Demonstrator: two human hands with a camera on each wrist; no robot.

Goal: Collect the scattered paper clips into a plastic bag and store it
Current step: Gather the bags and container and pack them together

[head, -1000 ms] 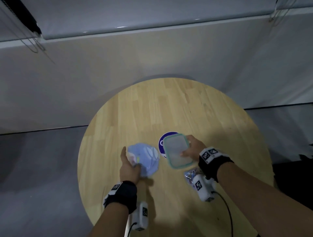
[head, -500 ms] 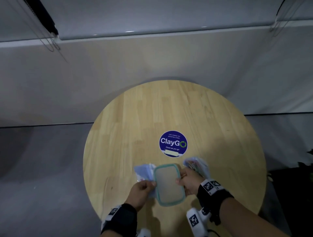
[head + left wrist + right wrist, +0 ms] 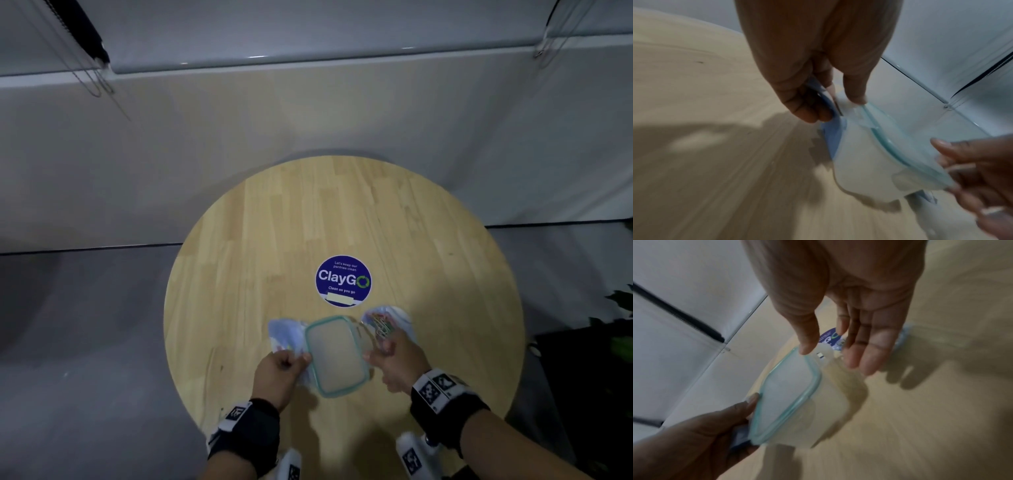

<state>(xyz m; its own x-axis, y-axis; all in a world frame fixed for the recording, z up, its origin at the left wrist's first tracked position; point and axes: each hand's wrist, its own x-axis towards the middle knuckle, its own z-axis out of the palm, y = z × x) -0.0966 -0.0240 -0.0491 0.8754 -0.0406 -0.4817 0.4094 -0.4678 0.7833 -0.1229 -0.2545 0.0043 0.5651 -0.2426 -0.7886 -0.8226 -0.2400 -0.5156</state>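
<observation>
A clear plastic container (image 3: pixel 337 356) with a teal-rimmed lid stands near the front of the round wooden table (image 3: pixel 308 222). My left hand (image 3: pixel 279 368) pinches a crumpled bluish plastic bag (image 3: pixel 284 334) against the container's left edge. The left wrist view shows that bag (image 3: pixel 833 134) caught between my fingers (image 3: pixel 809 113). My right hand (image 3: pixel 394 356) is at the container's right side, fingers straight. Its thumb tip touches the lid corner (image 3: pixel 807 353) by the latch. A clear bag of coloured paper clips (image 3: pixel 385 323) lies on the table just beyond the right hand.
A round blue ClayGo sticker (image 3: pixel 343 281) marks the table's middle, just beyond the container. A pale wall panel (image 3: pixel 308 120) rises behind the table. A dark stand with plant leaves (image 3: pixel 616 308) sits off the table's right edge.
The container came from over the sticker toward the table's front edge, and my left hand with the blue bag met it there. My right hand's fingers have straightened off the container.
</observation>
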